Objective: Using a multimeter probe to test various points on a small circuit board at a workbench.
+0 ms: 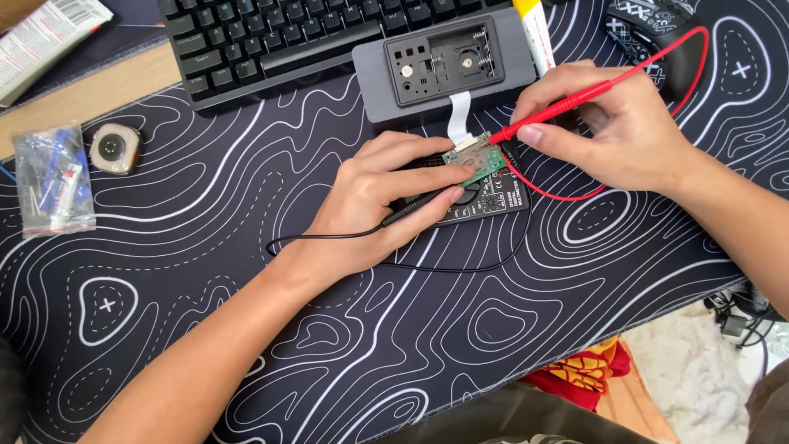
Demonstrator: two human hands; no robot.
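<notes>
My left hand (pixel 380 193) grips a black test probe (pixel 415 210), its tip pointing at a small green circuit board (pixel 477 159). That board rests on a black multimeter (pixel 493 200) mostly hidden under my fingers. My right hand (pixel 612 123) pinches a red test probe (pixel 559 109), its tip touching the board's upper right edge. A white ribbon cable (pixel 459 113) links the board to a grey opened device (pixel 444 64) just behind it. A black lead (pixel 329 238) and a red lead (pixel 690 66) trail from the probes.
A black keyboard (pixel 279 37) lies at the back, a black patterned mouse (pixel 657 33) at the back right. At the left sit a clear bag of parts (pixel 53 177) and a small round-faced module (pixel 115 148). All rest on a black desk mat (pixel 246 329) with white contour lines.
</notes>
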